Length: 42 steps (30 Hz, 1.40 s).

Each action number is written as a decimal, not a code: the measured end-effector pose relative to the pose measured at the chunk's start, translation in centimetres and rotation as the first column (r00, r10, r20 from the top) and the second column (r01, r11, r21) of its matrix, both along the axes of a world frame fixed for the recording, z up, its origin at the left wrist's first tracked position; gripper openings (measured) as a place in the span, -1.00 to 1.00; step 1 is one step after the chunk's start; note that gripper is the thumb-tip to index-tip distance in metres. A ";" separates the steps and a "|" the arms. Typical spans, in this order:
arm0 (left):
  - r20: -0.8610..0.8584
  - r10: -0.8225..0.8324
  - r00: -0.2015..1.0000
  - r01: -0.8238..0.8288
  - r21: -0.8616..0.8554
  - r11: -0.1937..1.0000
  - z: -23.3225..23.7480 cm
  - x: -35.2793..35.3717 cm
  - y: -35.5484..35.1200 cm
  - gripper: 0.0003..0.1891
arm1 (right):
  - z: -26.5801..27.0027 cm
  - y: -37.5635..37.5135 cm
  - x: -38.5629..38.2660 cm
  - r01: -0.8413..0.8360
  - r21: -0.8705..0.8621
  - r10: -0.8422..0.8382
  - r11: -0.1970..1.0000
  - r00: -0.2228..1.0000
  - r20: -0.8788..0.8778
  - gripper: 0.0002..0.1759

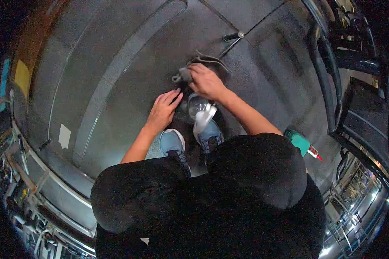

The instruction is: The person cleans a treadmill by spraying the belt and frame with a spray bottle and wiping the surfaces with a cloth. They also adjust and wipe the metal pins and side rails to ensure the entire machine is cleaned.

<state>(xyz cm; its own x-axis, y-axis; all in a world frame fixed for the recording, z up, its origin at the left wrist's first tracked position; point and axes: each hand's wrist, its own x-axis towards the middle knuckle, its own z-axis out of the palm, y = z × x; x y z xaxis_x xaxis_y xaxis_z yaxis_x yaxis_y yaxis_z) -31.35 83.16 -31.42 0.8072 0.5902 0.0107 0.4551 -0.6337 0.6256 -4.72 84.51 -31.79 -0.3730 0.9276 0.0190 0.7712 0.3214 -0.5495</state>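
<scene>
My right hand [206, 82] is closed on a crumpled grey cloth [183, 74], held low in front of my shoes. A darker flap of fabric, blurred, spreads just beyond its knuckles. My left hand [163, 108] lies palm down with the fingers stretched out, its fingertips near the cloth and a dark patch whose nature I cannot make out. Below my right wrist is a clear bottle [197, 105] with a white top [204, 118] that looks like a spray head; the wrist hides part of it.
Blue-grey shoes [173, 141] stand close behind the hands. A metal bar with a round end [234, 37] lies ahead. To the right are a green object [297, 142] and a white bottle with a red tip [314, 152]. Black tubular frames [328, 86] line the right side.
</scene>
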 end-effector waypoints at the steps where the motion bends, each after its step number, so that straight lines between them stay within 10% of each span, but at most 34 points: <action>1: -0.001 -0.009 1.000 0.009 0.005 1.000 -0.2 0.0 0.1 -0.29 | -0.2 0.0 0.8 0.009 0.005 -0.009 1.000 1.000 -0.001 -0.43; 13: 0.003 0.058 0.998 -0.058 0.065 0.996 -0.2 0.4 -1.0 -0.34 | -5.5 7.1 8.2 0.240 0.267 -0.268 0.933 0.961 0.072 -0.36; 20: 0.070 0.062 0.996 -0.062 -0.002 0.998 -0.2 -0.3 -1.3 -0.28 | -2.0 -0.2 5.8 0.168 0.099 -0.192 0.981 0.925 0.328 -0.27; 25: 0.052 0.050 0.997 -0.050 0.004 0.999 -0.5 -0.7 -1.2 -0.30 | -2.9 3.7 7.4 0.296 0.036 -0.297 0.954 0.933 0.202 -0.21; 27: 0.073 0.045 0.996 -0.045 0.005 0.999 -0.4 -0.3 -1.2 -0.31 | -4.5 2.5 7.3 0.267 0.264 -0.302 0.927 0.948 0.102 -0.19; 31: 0.063 0.047 0.997 -0.046 -0.010 0.999 0.0 -0.5 -1.1 -0.35 | -0.4 -2.8 7.6 0.206 0.055 -0.202 0.977 0.977 -0.075 -0.26; 34: 0.072 0.037 0.997 -0.034 -0.039 0.999 -0.1 -0.5 -0.8 -0.29 | -1.4 -6.6 9.9 0.886 -0.169 -0.865 0.432 0.354 -0.355 -0.55; 35: 0.074 0.043 0.996 -0.039 -0.045 0.998 -0.2 -0.5 -0.7 -0.29 | 1.3 -5.3 10.1 0.914 -0.363 -0.864 0.179 -0.031 -0.502 -0.46; 37: 0.092 0.046 0.995 -0.043 -0.038 0.998 0.2 -0.4 -0.8 -0.30 | 3.7 -2.6 12.4 0.962 -0.246 -0.678 0.117 -0.103 -0.727 -0.43; 38: 0.078 0.037 0.996 -0.035 -0.029 0.999 0.0 -0.4 -0.7 -0.30 | 3.2 -2.0 14.1 0.963 -0.246 -0.680 0.107 -0.110 -0.725 -0.43; 40: 0.069 0.018 0.997 -0.017 -0.027 0.999 0.3 -0.3 -0.5 -0.31 | 1.7 -0.5 17.9 0.854 -0.292 -0.891 0.431 0.353 -0.285 -0.48; 41: 0.060 0.009 0.998 -0.007 -0.026 1.000 0.3 -0.3 -0.4 -0.32 | -0.2 1.0 19.0 0.856 -0.291 -0.893 0.427 0.348 -0.287 -0.48; 42: 0.060 0.006 0.998 -0.004 -0.024 1.000 0.4 -0.3 -0.4 -0.32 | -2.7 2.7 20.1 0.725 -0.294 -0.782 0.623 0.590 -0.201 -0.59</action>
<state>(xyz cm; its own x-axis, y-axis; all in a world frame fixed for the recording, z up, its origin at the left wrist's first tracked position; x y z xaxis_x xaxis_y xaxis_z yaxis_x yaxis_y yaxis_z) -31.66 82.75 -31.05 0.8026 0.5948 0.0446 0.4195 -0.6161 0.6667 15.41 87.18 -34.46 0.4594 0.8699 -0.1797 0.4927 -0.4179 -0.7633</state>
